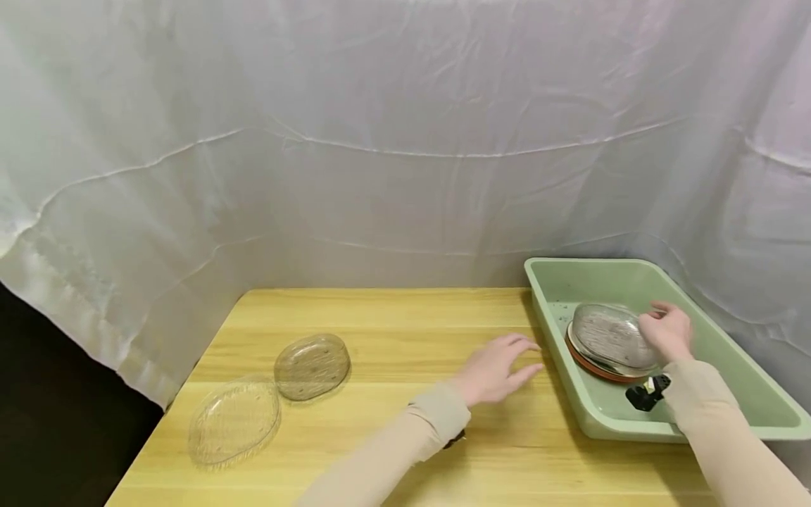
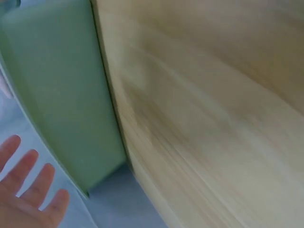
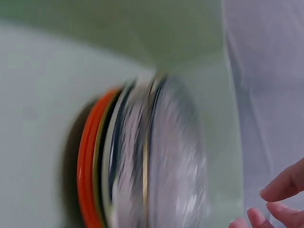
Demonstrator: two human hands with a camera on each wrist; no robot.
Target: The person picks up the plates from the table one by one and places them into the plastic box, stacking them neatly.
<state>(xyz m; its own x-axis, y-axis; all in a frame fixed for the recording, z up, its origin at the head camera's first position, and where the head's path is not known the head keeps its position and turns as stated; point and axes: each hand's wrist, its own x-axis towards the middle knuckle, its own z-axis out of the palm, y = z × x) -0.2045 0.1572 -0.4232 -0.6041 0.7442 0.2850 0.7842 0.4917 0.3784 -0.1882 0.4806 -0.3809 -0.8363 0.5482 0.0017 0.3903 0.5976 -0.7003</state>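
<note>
My right hand (image 1: pixel 668 331) is over the green basin (image 1: pixel 735 394), beside a clear ribbed oval dish (image 1: pixel 611 334) on top of a stack of plates. In the right wrist view its fingertips (image 3: pixel 280 187) are apart from the stack, thumb and fingers loosely bent with nothing between them. Below the clear dish show pale-rimmed plates and orange-red plates (image 3: pixel 90 166). My left hand (image 1: pixel 497 370) hovers over the table left of the basin, holding nothing. In the left wrist view its fingers (image 2: pixel 38 185) are spread.
On the wooden table (image 1: pixel 405 317), at the left, lie a clear oval dish (image 1: pixel 312 366) and a larger clear dish (image 1: pixel 234 422), side by side and nearly touching. A pale curtain (image 1: pixel 405 197) hangs behind the table and basin. The basin's raised wall stands between the two hands.
</note>
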